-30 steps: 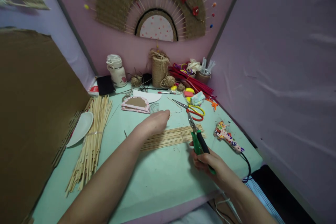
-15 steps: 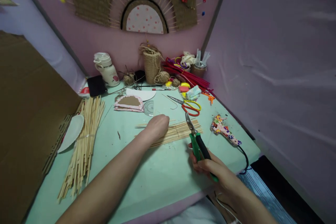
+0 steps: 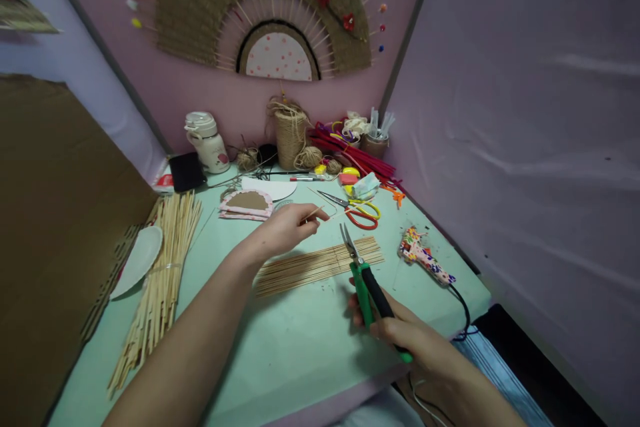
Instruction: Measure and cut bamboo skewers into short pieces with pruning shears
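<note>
My left hand (image 3: 287, 228) is raised over the far edge of a row of thin bamboo sticks (image 3: 300, 269), its fingers pinched on a thin stick (image 3: 313, 213). The sticks lie side by side in a flat strip on the pale green table. In my right hand (image 3: 400, 330) is a pair of pruning shears (image 3: 367, 283) with green and black handles. The blades point away from me, above the right part of the row, and look slightly parted. Scissors (image 3: 361, 213) with red and yellow handles lie just beyond the shears.
A tied bundle of bamboo sticks (image 3: 167, 280) lies at the left beside cardboard (image 3: 65, 227). The glue gun (image 3: 425, 259) rests at the right with its cord over the edge. Along the back stand a white bottle (image 3: 209, 143) and a twine spool (image 3: 290, 137).
My left hand has lifted off the row of sticks and moved slightly left and away, with a thin stick in its fingers. The shears have shifted a little left. The head view has tilted up.
</note>
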{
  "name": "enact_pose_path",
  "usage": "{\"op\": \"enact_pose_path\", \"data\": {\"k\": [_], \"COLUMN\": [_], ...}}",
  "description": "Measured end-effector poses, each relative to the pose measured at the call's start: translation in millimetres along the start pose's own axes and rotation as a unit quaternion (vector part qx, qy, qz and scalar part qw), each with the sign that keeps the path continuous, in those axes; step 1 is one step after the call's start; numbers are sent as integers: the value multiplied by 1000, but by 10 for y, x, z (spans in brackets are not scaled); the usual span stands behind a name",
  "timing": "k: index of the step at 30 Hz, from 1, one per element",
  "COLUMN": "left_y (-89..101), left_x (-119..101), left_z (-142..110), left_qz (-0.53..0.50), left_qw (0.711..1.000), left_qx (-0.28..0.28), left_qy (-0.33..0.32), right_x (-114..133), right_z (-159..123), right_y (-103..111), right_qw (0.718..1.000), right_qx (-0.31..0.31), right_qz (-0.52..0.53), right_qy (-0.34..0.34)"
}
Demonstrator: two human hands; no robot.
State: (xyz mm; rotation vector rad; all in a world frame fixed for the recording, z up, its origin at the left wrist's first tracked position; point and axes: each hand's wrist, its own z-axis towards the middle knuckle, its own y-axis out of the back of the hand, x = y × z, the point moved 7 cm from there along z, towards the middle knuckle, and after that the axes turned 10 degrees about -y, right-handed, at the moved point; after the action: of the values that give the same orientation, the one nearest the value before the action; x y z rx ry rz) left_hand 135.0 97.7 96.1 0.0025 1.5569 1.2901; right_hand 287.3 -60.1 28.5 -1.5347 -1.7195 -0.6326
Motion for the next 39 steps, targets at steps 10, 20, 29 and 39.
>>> {"op": "enact_pose_path", "data": {"k": [10,20,29,39], "left_y": [-98,-122,-127,-137], "left_x": [-113,-155,-153,-162], "left_z": [-44,-48,-62,-60], "left_qz": [-54,-35,-38,-29], "left_qw": [998,998,998,999], "left_qx": [34,42,39,39], "left_qy": [8,5,11,15], "right_x": [122,147,126,136], "right_z": [-14,16,49,67], "right_y": [-92,-94,-99,-103], "right_qw": [999,999,999,997], "right_qx": [0,-7,-1,1], "right_qz": [-30,-31,-32,-61], "right_qy": [33,38,38,44]}}
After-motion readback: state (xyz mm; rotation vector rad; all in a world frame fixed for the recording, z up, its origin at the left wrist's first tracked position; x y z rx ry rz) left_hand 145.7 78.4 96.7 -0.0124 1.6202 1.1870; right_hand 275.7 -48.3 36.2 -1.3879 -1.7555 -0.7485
